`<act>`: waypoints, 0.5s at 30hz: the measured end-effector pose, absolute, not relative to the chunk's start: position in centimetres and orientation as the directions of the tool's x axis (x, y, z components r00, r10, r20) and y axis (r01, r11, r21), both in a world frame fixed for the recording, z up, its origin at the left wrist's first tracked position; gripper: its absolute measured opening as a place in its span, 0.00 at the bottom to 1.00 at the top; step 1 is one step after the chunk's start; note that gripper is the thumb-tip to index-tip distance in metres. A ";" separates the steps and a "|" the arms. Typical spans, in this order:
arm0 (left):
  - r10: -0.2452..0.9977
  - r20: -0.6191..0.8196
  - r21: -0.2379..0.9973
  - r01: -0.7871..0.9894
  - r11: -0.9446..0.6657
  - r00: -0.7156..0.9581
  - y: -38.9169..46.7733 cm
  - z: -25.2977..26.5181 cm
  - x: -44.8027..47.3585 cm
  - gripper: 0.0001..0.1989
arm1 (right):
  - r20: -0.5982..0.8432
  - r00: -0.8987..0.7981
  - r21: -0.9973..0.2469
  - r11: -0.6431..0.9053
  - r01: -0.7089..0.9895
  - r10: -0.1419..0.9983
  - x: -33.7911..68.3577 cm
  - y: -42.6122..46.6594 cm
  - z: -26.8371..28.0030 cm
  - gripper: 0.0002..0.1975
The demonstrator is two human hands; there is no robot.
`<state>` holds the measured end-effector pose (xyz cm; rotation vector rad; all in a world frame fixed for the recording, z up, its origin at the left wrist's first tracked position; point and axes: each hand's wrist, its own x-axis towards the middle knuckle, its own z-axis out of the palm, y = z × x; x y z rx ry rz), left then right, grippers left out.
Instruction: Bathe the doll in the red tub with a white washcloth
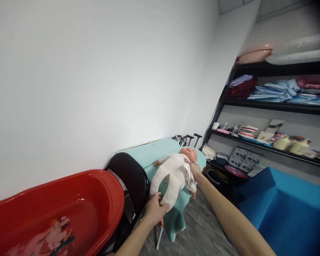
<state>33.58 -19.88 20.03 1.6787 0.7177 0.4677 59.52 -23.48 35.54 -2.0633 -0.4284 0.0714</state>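
Note:
A baby doll (173,170) with a soft white cloth body lies on its back on a light-green cloth (138,153). Its head is at the far end and its legs point toward me. My left hand (156,209) is at the lower legs, fingers closed about them. At the doll's upper chest and shoulder, beside bunched white fabric (188,173), my right hand (194,169) grips; part of its fingers is hidden. The cloth hangs down at the near right side.
A red baby bathtub (106,199) stands at the left, next to a black chair (129,174). At the right are a blue tub-like object (296,202) and a black shelving unit (277,106) with folded clothes, bottles and boxes. A white wall (96,78) rises behind.

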 end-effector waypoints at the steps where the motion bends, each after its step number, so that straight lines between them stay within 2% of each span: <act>1: 0.660 -0.077 0.985 0.158 -0.063 0.747 -19.8 20.3 33.0 0.37 | 0.118 0.930 -0.860 -0.432 0.271 0.348 58.5 -23.9 36.6 0.38; 5: 0.610 0.030 0.994 -0.085 0.062 0.792 -19.4 23.2 30.2 0.38 | 0.137 0.891 -0.916 -0.287 0.281 0.434 52.8 -24.2 41.1 0.31; 8: 0.608 0.089 0.982 -0.170 0.077 0.789 -18.7 25.8 26.6 0.35 | 0.194 0.857 -0.938 -0.166 0.304 0.478 47.2 -23.1 43.2 0.26; 12: 0.706 0.122 0.991 -0.129 -0.044 0.697 -17.0 27.8 19.6 0.33 | 0.238 0.785 -0.965 0.052 0.255 0.572 39.1 -19.8 42.4 0.25; 15: 0.763 0.108 0.977 0.072 -0.198 0.638 -14.8 28.0 12.9 0.33 | 0.200 0.738 -0.979 0.097 0.181 0.645 32.7 -16.1 39.5 0.27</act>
